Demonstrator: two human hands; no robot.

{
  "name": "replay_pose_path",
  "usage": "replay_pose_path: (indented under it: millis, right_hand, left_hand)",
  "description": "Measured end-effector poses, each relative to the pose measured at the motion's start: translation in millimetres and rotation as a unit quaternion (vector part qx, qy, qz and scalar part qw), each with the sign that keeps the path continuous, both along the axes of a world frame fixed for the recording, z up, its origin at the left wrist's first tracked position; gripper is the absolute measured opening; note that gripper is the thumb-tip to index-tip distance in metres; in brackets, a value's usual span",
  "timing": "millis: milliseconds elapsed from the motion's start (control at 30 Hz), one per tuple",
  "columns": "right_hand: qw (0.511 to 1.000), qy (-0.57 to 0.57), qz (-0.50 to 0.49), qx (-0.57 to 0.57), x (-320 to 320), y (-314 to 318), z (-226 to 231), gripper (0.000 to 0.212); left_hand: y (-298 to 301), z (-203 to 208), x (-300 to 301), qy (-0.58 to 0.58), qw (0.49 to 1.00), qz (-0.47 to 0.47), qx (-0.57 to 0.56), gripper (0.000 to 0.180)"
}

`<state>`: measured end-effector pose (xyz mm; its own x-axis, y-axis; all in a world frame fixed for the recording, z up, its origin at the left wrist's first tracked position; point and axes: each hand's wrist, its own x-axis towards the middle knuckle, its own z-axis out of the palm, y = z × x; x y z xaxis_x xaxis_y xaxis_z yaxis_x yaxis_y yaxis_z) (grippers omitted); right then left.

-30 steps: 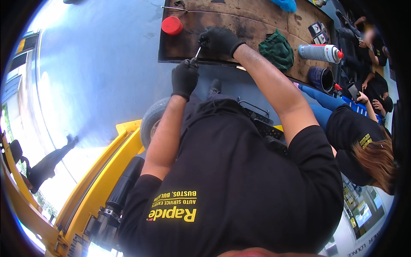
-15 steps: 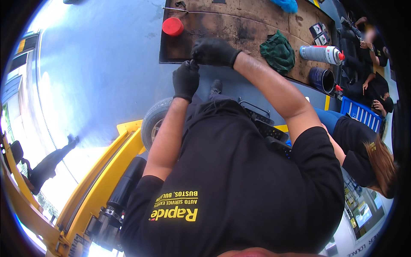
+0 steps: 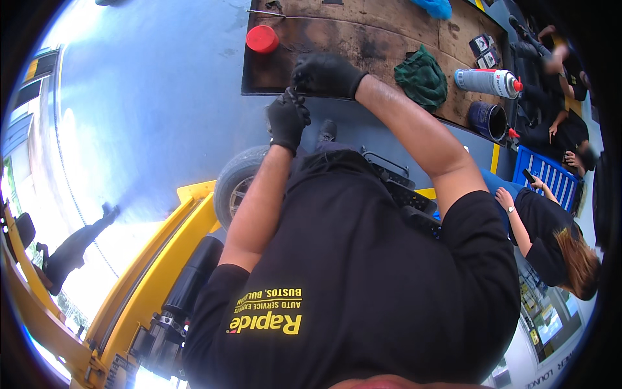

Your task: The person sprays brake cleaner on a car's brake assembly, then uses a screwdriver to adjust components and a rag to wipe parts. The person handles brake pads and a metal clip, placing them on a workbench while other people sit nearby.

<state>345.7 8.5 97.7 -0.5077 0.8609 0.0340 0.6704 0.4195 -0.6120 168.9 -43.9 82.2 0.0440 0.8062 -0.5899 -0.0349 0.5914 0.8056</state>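
Left hand (image 3: 289,120): is curling just off the table's (image 3: 363,35) near edge.
Right hand (image 3: 327,74): is bending its fingers over that edge.
Red lid (image 3: 262,39): is lying by the left edge.
Risk: from a loosening grip, something small could be falling.
Hidden: what either hand is grasping, I cannot tell.

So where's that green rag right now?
In the head view, the green rag lies crumpled on the stained brown tabletop, between the gloved right hand on its left and the spray can on its right.
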Motion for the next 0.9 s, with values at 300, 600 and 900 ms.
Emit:
replay_pose_path:
  millis: [300, 600, 900]
  right_hand:
    - [0.993, -0.064, -0.098, -0.009, 9, 14, -4, 0.016]
    - [0.988, -0.055, -0.118, -0.081, 1, 4, 14, 0.016]
    - [0.996, -0.058, -0.060, 0.005, -3, 9, 12, 0.014]
  left_hand:
    - [-1, 8, -1, -0.040, 0.999, 0.005, -0.020, 0.043]
    - [2, 12, -4, -0.068, 0.996, -0.006, -0.059, 0.044]
    - [-1, 6, -7, -0.124, 0.991, -0.001, -0.041, 0.040]
